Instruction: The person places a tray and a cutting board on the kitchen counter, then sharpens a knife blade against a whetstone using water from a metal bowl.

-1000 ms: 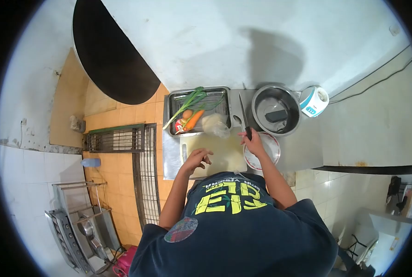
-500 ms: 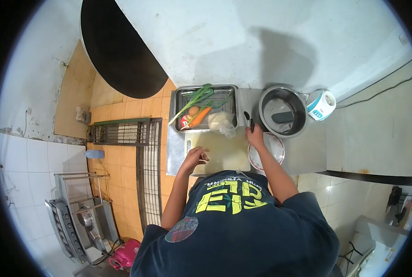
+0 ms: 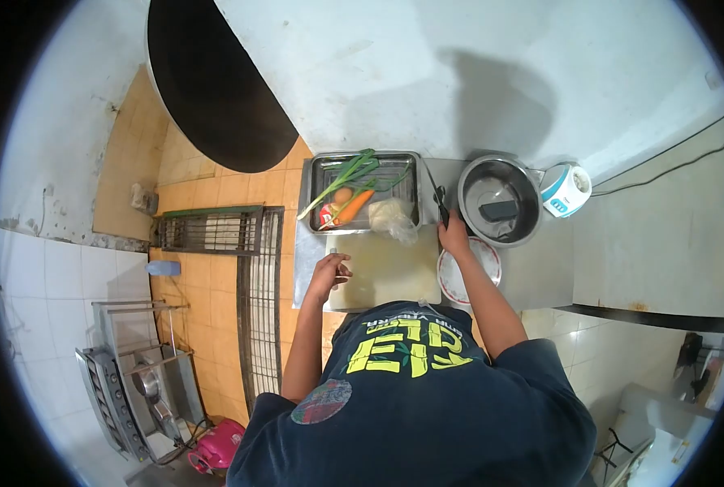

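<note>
My right hand [image 3: 453, 234] is closed on the black handle of a knife [image 3: 443, 213], between the metal tray and the steel pot. The knife's blade points away from me, towards the wall. Over the left edge of the pale cutting board [image 3: 394, 272] hovers my left hand [image 3: 329, 274], its fingers loosely bent and apart, holding nothing. Beyond the board, the tray [image 3: 364, 154] holds green onions [image 3: 341, 180], a carrot [image 3: 355, 206], an egg [image 3: 343, 195], a red packet [image 3: 327, 214] and a clear plastic bag [image 3: 393, 219] with pale contents.
A steel pot [image 3: 532, 231] with a dark object inside stands right of the knife. A white plate [image 3: 455, 280] with a red-patterned rim lies partly beneath my right forearm. Behind the pot's right side is a white and blue appliance [image 3: 567, 191]. The wall [image 3: 394, 73] rises behind.
My right hand has moved from near the plate towards the gap beside the pot, with the knife. My left hand has shifted slightly left. The camera view has shifted a little.
</note>
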A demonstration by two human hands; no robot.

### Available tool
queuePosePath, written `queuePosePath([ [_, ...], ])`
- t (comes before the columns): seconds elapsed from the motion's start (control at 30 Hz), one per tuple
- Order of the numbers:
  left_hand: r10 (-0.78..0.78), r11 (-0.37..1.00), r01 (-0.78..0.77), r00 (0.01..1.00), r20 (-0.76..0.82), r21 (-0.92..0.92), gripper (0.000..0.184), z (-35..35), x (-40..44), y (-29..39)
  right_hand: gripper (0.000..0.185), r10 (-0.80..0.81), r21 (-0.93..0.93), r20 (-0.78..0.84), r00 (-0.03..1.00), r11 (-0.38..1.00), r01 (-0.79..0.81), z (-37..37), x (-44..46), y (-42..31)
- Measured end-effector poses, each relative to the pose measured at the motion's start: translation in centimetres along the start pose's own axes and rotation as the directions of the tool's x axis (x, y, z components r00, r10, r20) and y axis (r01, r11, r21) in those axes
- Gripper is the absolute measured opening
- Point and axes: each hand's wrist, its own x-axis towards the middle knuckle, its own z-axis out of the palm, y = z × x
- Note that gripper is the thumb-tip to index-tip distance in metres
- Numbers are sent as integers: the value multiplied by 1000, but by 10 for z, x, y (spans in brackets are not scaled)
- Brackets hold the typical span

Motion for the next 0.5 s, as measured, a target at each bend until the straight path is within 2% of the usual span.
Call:
queuePosePath([
  [0.13, 10, 999, -11, 999, 36, 44, 30, 3, 6, -1, 29, -133, 32, -138, 981, 990, 139, -13, -11, -3],
  [0.2, 6, 994, -16, 996, 94, 106, 30, 10, 9, -2, 29, 36, 241, -39, 999, 970, -25, -44, -26, -29],
  [0.23, -8, 982, -25, 985, 174, 189, 30, 13, 10, -3, 29, 115, 337, 20, 993, 935, -115, -58, -33, -40],
  [0.3, -57, 935, -66, 942, 330, 349, 30, 20, 15, -5, 31, 33, 242, -61, 998, 970, -18, -71, -39, -27],
  [0.33, -143, 910, -27, 917, 372, 414, 30, 34, 5, 10, 32, -9, 191, -98, 995, 981, 28, -80, -43, -23],
  [0.47, -90, 880, -225, 787, 610, 419, 28, 80, -2, 29, 34, 110, 137, -152, 982, 987, -89, -117, -61, -11],
  [0.5, -65, 868, -267, 775, 628, 419, 27, 94, 1, 34, 35, 124, 137, -175, 977, 986, -100, -122, -65, -4],
])
